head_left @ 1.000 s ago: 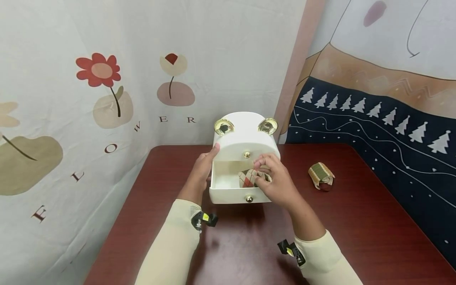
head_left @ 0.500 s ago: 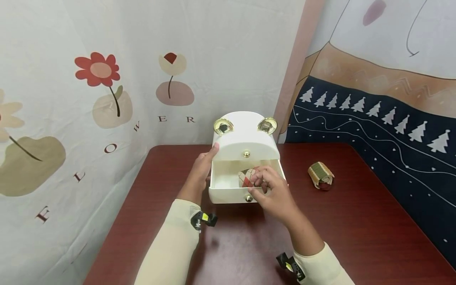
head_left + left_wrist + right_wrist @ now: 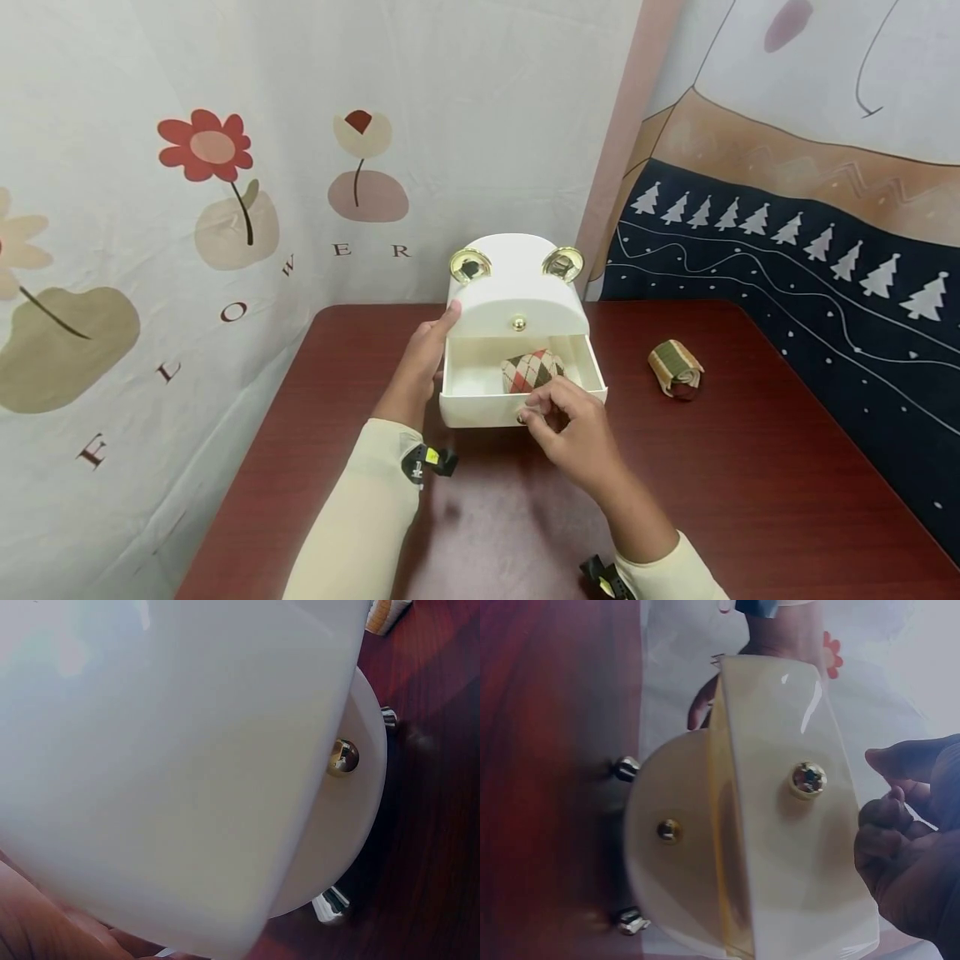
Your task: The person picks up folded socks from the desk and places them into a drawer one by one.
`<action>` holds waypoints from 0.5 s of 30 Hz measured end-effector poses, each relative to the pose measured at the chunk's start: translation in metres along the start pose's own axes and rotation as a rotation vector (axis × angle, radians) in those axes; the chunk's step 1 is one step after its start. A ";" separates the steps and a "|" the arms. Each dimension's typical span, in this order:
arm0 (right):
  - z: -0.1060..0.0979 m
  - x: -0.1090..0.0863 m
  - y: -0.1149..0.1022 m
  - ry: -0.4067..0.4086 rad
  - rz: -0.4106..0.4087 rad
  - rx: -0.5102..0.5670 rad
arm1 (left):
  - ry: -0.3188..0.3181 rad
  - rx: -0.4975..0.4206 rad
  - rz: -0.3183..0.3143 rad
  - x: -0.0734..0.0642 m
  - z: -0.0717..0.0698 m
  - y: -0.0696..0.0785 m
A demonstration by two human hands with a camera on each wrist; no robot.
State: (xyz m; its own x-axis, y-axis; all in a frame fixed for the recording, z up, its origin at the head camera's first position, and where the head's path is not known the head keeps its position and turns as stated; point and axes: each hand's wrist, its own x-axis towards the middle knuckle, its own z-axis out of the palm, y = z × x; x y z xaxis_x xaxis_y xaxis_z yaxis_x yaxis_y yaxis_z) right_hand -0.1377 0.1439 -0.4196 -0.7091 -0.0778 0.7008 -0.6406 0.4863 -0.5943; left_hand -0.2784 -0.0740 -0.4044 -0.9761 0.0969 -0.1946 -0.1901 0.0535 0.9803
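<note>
Since a second ago the right hand (image 3: 579, 425) has dropped from inside the drawer (image 3: 480, 412) to its front, lower centre of the frame, thumb and index half bent toward the gold knob (image 3: 808, 778); the right wrist view shows me a gap between them and nothing held. From my station I judge the drawer light, stiff and slick, best taken by that knob and moved straight. It stands pulled out of the white cabinet (image 3: 517, 250), whose left side the left hand (image 3: 420, 358) touches; how far its mostly hidden fingers curl, I can't tell. The argyle bundle (image 3: 531, 370) lies inside, looking soft and light; I can't tell whether its top clears the opening. A striped roll (image 3: 675, 367) rests on the table (image 3: 750, 467), right of centre, out of the way.
</note>
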 end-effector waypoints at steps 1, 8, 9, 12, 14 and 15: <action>0.001 -0.002 0.000 0.009 0.005 -0.019 | -0.002 0.002 0.002 0.000 0.000 0.000; 0.007 -0.010 0.000 0.011 0.170 -0.146 | -0.010 0.008 0.002 0.002 -0.001 0.000; 0.008 -0.011 0.000 0.008 0.199 -0.158 | -0.010 0.009 0.000 0.002 -0.001 0.000; 0.010 -0.013 0.000 0.000 0.273 -0.191 | -0.010 0.010 -0.007 0.003 -0.001 -0.001; 0.012 -0.014 0.000 -0.001 0.307 -0.213 | -0.008 0.010 -0.010 0.003 -0.001 -0.001; 0.012 -0.014 0.001 0.000 0.319 -0.218 | -0.010 0.010 -0.007 0.004 -0.001 -0.001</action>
State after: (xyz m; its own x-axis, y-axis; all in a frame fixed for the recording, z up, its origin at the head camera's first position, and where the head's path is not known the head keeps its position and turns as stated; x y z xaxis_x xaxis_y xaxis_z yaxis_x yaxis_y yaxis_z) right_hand -0.1319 0.1346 -0.4345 -0.8625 0.1075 0.4946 -0.3101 0.6600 -0.6843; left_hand -0.2818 -0.0746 -0.4062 -0.9736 0.1067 -0.2016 -0.1956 0.0644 0.9786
